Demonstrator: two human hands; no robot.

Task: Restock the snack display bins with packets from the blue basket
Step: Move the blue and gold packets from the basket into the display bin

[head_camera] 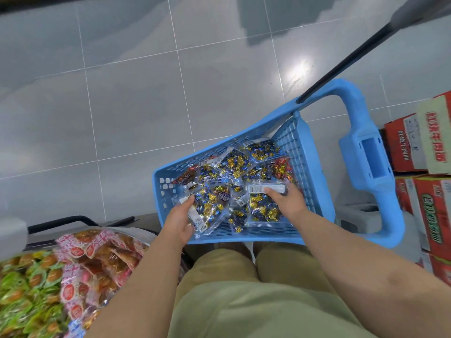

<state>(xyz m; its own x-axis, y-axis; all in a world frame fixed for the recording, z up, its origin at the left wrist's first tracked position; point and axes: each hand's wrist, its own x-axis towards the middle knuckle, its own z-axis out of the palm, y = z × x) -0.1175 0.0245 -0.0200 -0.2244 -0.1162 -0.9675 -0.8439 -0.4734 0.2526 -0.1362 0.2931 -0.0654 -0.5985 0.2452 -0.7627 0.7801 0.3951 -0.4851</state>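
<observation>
**Both hands down in the blue basket, each on a packet**

Your left hand (179,222) reaches over the near rim of the blue basket (324,191). Its grip is closed on the left packet (212,207), a clear bag of blue and gold wrapped sweets, pinched at the near-left edge with the thumb on top.

Your right hand (289,201) is further in, towards the basket's right wall. Its fingers curl over the white barcode strip along the far edge of the right packet (264,211), so that grip is grasping too. Both packets lie on top of the heap, side by side and close together.

More packets of the same kind, some with red printing, fill the basket floor behind your hands. The basket stands on the grey tiled floor (122,106) just ahead of your knees, with its blue handle (371,164) swung out to the right.

The snack display bins (14,236) are at your lower left, holding pink packets (97,259) and green packets (22,284). Red cardboard boxes (412,147) are stacked to the right of the handle.
</observation>
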